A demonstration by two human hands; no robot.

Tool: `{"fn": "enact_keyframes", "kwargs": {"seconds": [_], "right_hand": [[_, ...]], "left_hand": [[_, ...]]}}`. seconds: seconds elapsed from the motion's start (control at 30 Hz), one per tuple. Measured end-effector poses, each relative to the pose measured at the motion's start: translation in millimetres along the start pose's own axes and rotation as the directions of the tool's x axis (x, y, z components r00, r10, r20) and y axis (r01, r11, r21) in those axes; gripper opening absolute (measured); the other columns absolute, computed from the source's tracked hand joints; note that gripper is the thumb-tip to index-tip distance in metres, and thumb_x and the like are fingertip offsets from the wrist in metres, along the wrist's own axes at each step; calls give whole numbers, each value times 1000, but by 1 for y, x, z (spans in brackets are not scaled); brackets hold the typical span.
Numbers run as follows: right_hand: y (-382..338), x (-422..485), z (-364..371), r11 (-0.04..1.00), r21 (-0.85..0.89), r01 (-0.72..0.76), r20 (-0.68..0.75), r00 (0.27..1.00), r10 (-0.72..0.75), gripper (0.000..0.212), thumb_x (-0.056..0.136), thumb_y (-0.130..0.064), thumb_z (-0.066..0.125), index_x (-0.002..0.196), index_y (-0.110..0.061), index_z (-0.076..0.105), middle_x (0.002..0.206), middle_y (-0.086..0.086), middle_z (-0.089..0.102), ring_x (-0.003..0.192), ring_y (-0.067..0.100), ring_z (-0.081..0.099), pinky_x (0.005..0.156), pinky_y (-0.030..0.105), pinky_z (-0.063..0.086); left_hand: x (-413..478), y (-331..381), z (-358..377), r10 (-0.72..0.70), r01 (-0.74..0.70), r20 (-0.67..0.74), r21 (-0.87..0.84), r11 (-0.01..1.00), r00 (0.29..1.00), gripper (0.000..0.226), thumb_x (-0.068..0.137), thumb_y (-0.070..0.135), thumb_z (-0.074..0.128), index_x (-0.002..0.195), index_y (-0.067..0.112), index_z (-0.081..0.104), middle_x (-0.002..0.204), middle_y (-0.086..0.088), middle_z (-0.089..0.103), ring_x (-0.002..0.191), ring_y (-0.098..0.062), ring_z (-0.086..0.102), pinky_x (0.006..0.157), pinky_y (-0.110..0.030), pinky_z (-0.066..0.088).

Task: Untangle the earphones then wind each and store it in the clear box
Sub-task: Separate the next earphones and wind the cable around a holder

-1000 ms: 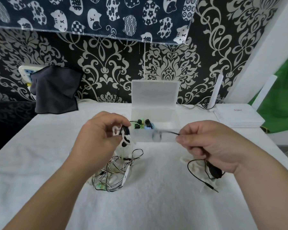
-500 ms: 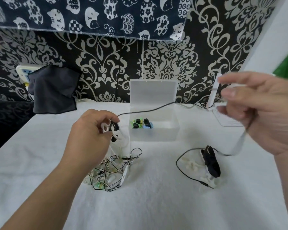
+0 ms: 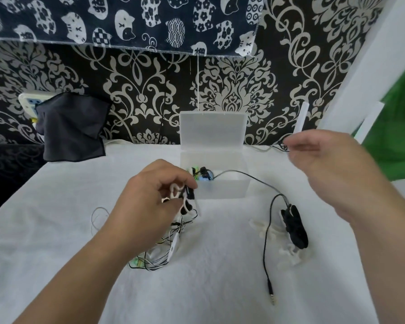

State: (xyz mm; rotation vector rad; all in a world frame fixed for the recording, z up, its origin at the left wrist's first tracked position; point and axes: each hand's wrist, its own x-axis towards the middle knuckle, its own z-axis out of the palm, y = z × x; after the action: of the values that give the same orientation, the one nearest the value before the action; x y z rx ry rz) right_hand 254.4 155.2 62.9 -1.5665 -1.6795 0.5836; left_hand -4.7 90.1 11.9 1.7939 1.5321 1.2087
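The white-covered surface (image 3: pixel 220 288) carries all the work items. The clear box (image 3: pixel 222 189) stands at its far middle with the lid raised against the patterned wall. Wound earphones (image 3: pixel 202 175) in green, black and blue are stored in its left end.

The left hand (image 3: pixel 150 197) is held just in front of the box. Its fingers (image 3: pixel 185 181) are curled and pinch a white winder (image 3: pixel 175 191) together with black earbuds. The right hand (image 3: pixel 332 169) is raised to the right of the box. Its fingers are loosely extended and blurred, and nothing is seen between them.

The black cable (image 3: pixel 264 249) is led from the left hand across the box's front rim. It runs down past a black winder (image 3: pixel 295 228) and then far-to-near along the surface. Its jack plug (image 3: pixel 272 298) points toward the near edge.

A tangled bundle (image 3: pixel 154 258) lies under the left wrist. A mark on its white inline remote (image 3: pixel 173 247) is too small to be read.

Half a second earlier the cable was held stretched in the raised right hand. It now lies slack, and the plug is found nearer the front edge.
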Motion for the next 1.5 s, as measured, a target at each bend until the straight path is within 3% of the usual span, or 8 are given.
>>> {"fn": "enact_keyframes", "kwargs": {"seconds": [0.23,0.37,0.53,0.77,0.97,1.07,1.3,1.5], "right_hand": [[-20,-28,47,967,236,91,549,809,-210,48,88,-3,65,131,-25,60,122,-16,68,117,-9,57,104,16,41],[-17,-29,60,975,215,53,527,834,-162,14,91,-17,69,102,-22,74,93,-7,76,93,7,70,96,39,51],[-15,-24,50,921,385,-64,468,873,-135,13,91,-13,67,81,-17,76,59,-3,61,61,13,54,70,32,45],[-13,-25,62,939,326,-105,441,896,-53,18,94,-19,64,80,-18,74,58,0,44,59,16,37,61,35,33],[-18,-26,60,937,345,-51,406,909,-100,18,95,-19,63,80,-18,73,47,-14,43,48,6,36,50,16,32],[-16,-27,65,946,313,-90,428,902,-55,22,95,-22,63,75,-20,71,54,-4,43,52,14,35,53,30,32],[-12,-34,76,948,221,-231,649,760,34,45,102,-22,51,61,-24,69,51,-8,40,50,16,29,51,28,24],[-19,-43,77,974,153,-167,774,634,-13,32,101,-37,53,90,-16,74,57,-6,40,49,11,29,51,25,25]], "left_hand": [[-2,14,4,51,-5,164,-266,964,985,43,68,-13,69,83,26,75,93,5,63,78,-8,62,71,-11,45],[-3,13,3,47,37,203,-392,919,978,36,66,-8,64,84,21,76,91,5,63,78,-11,65,70,-16,49],[-4,7,1,26,41,268,-242,970,963,46,70,-10,66,85,33,74,93,6,62,82,-15,63,73,-22,48],[-4,13,1,-10,156,332,-415,897,943,52,68,-11,60,102,28,52,88,1,57,70,-14,51,60,-22,44],[-4,11,1,-34,188,363,-399,897,931,48,68,-8,61,102,24,52,87,1,59,70,-16,51,60,-25,44],[-4,10,2,-31,189,357,-416,889,934,48,68,-10,61,101,24,52,89,0,59,71,-16,51,60,-26,43],[-2,12,4,-52,146,176,-579,803,983,44,66,-13,64,91,21,53,87,-4,59,66,-16,57,60,-35,49],[0,7,5,-146,121,-25,-433,893,989,50,69,-19,68,95,20,54,82,4,63,69,-17,58,62,-34,49]]}}
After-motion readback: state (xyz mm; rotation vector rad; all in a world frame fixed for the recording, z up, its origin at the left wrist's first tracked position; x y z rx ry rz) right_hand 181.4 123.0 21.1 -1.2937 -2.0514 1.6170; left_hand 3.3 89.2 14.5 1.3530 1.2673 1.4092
